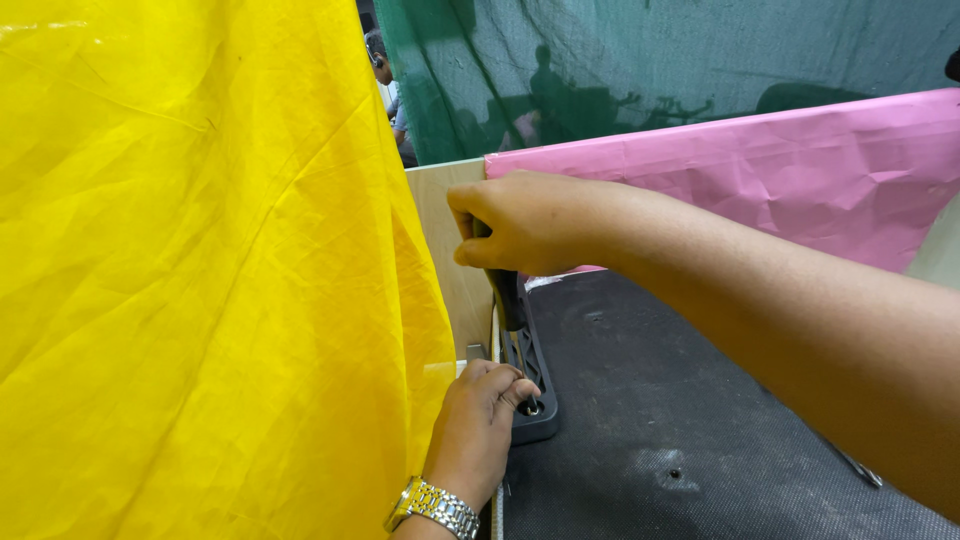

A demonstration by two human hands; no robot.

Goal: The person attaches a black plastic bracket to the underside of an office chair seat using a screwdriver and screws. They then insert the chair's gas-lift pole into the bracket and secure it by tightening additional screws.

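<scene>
Right hand is closed in a fist around the dark handle of a screwdriver, held upright. The thin metal shaft runs down from the handle to a hole at the near end of a black plastic bracket. The bracket is moulded and ribbed, with open cut-outs along its length; it lies on the dark mat beside the wooden panel.

Left hand rests at the bracket's near end, fingers curled and pinched at the base of the shaft, touching the bracket's rounded corner. Whether a screw sits between the fingertips cannot be told. A link watch in silver and gold metal sits on the left wrist.

Work surface: dark grey mat, finely woven texture, with small pits and one pale scuff.

Surroundings: a wide yellow sheet, glossy and creased, hangs at left and covers most of the pale, smooth wooden panel. Pink sheet, crumpled and matte, drapes over the far edge. Green mesh netting hangs behind. Another person is partly visible in the gap beyond the yellow sheet.
</scene>
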